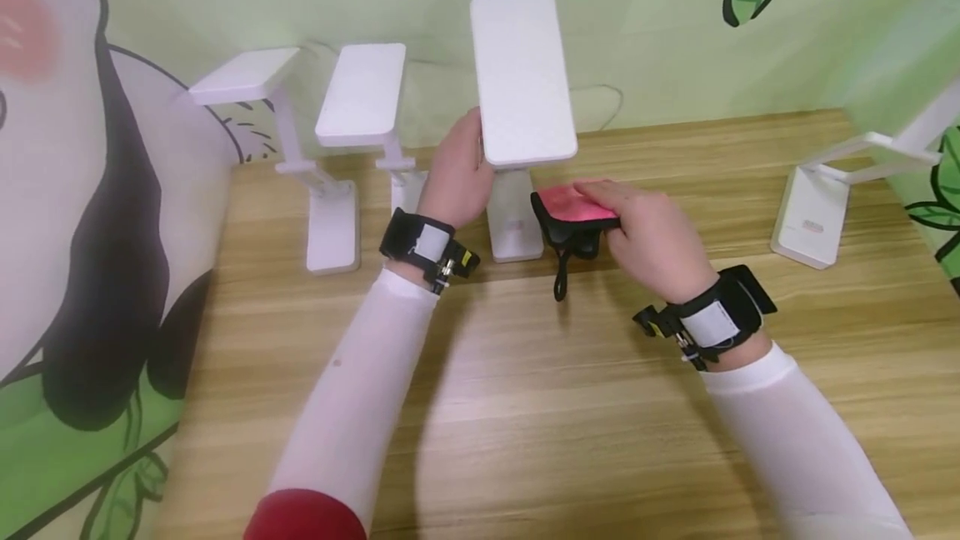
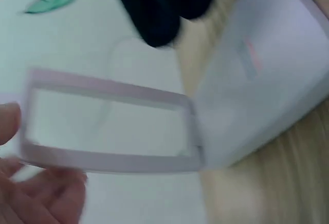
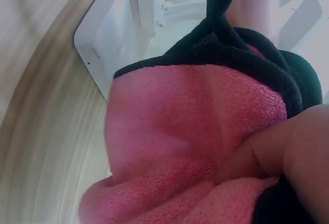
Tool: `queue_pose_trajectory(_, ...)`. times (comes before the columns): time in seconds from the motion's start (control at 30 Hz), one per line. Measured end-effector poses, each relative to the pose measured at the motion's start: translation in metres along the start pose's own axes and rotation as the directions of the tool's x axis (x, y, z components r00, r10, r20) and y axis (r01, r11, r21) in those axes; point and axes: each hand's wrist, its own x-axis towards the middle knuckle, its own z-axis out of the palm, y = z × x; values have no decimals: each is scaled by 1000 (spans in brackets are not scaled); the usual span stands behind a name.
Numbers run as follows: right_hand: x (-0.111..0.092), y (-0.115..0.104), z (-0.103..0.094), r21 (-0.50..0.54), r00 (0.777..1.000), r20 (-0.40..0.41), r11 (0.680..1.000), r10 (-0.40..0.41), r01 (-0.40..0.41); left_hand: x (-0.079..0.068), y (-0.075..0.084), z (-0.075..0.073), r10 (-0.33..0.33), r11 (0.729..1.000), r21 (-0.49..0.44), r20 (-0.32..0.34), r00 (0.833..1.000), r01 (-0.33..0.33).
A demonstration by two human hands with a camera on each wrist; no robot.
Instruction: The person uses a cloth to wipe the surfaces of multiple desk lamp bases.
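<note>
A white desk lamp (image 1: 523, 77) stands in the middle of the table, its flat head tilted over its base. My left hand (image 1: 457, 173) grips the lamp's frame-shaped arm (image 2: 115, 163), thumb on one side and fingers on the other in the left wrist view. To the right of that lamp, my right hand (image 1: 656, 236) holds a pink plush cloth (image 3: 164, 116) with black edging. A black loop (image 1: 560, 277) dangles from the cloth. The cloth's dark edge comes close to the lamp base (image 1: 515, 227). Part of my left hand is hidden behind the lamp head.
Two more white lamps stand to the left, the outer lamp (image 1: 333, 227) and the inner lamp (image 1: 367, 94). Another lamp (image 1: 810, 215) is at the right. Behind the wooden table (image 1: 525, 407) rises a light green wall (image 1: 645, 23) with painted leaves and a panda.
</note>
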Motion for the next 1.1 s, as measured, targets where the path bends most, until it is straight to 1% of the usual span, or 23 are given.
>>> queue_pose_trajectory(0.07, 1, 1, 0, -13, 999, -3, 999, 37, -37, -10, 10, -2, -15, 1000, 8, -22, 1000, 15)
queue_pose_trajectory(0.13, 2, 2, 1, -27, 998, -13, 998, 60, -61, -23, 20, -3, -36, 999, 27, -89, 995, 39)
queue_pose_trajectory(0.17, 3, 2, 1, -32, 997, -19, 997, 71, -71, -30, 26, -4, -39, 998, 42, -141, 989, 45)
queue_pose_trajectory(0.2, 4, 2, 1, -40, 997, -27, 996, 79, -80, -36, 31, -3, -27, 998, 58, -205, 978, 39)
queue_pose_trajectory(0.23, 4, 1, 1, -48, 996, -35, 995, 87, -89, -41, 35, -2, 6, 997, 76, -273, 962, 16)
queue_pose_trajectory(0.27, 5, 0, 1, -53, 995, -44, 994, 93, -96, -46, 39, -1, 54, 996, 84, -332, 942, -27)
queue_pose_trajectory(0.3, 6, -2, 1, -62, 994, -57, 993, 96, -99, -51, 42, 2, 117, 991, 99, -376, 919, -85)
queue_pose_trajectory(0.33, 7, -3, 1, -71, 993, -73, 993, 94, -99, -54, 45, 6, 200, 978, 129, -396, 896, -161)
queue_pose_trajectory(0.37, 8, -5, 1, -83, 992, -87, 992, 89, -96, -57, 48, 10, 284, 957, 167, -391, 875, -236)
queue_pose_trajectory(0.4, 8, -7, 1, -97, 992, -102, 991, 80, -90, -60, 51, 15, 360, 931, 206, -363, 859, -303)
queue_pose_trajectory(0.43, 9, -9, 1, -109, 991, -114, 991, 71, -84, -62, 54, 21, 428, 898, 248, -312, 848, -363)
queue_pose_trajectory(0.47, 10, -13, 1, -115, 991, -126, 991, 55, -70, -64, 57, 26, 471, 871, 280, -244, 848, -403)
queue_pose_trajectory(0.5, 10, -16, 1, -121, 990, -132, 991, 41, -57, -65, 59, 31, 496, 847, 314, -174, 851, -430)
queue_pose_trajectory(0.53, 10, -19, 2, -124, 990, -135, 991, 29, -46, -66, 62, 35, 509, 825, 346, -113, 853, -447)
queue_pose_trajectory(0.57, 10, -24, 1, -127, 991, -134, 991, 18, -36, -66, 64, 39, 505, 810, 382, -65, 861, -446)
queue_pose_trajectory(0.6, 10, -27, 1, -127, 991, -132, 992, 8, -25, -67, 65, 42, 497, 794, 421, -34, 867, -438)
queue_pose_trajectory(0.63, 10, -31, 1, -130, 992, -128, 991, 1, -18, -66, 67, 44, 488, 781, 457, -17, 873, -427)
queue_pose_trajectory(0.67, 10, -34, 1, -134, 992, -125, 991, -10, -7, -65, 68, 46, 476, 772, 486, -15, 879, -410)
queue_pose_trajectory(0.73, 9, -38, 1, -146, 992, -127, 989, -27, 9, -62, 71, 47, 464, 761, 524, -29, 885, -382)
queue_pose_trajectory(0.8, 8, -39, 2, -156, 990, -134, 987, -49, 28, -59, 72, 46, 456, 756, 545, -43, 889, -362)
queue_pose_trajectory(0.9, 6, -39, 2, -150, 986, -144, 986, -89, 67, -57, 72, 43, 430, 764, 543, -25, 903, -349)
queue_pose_trajectory(1.0, 4, -32, 0, -88, 982, -127, 988, -138, 128, -56, 68, 39, 402, 773, 536, 1, 916, -340)
queue_pose_trajectory(1.1, -2, -15, -8, 31, 981, -60, 982, -185, 187, -56, 63, 36, 405, 782, 516, 3, 914, -349)
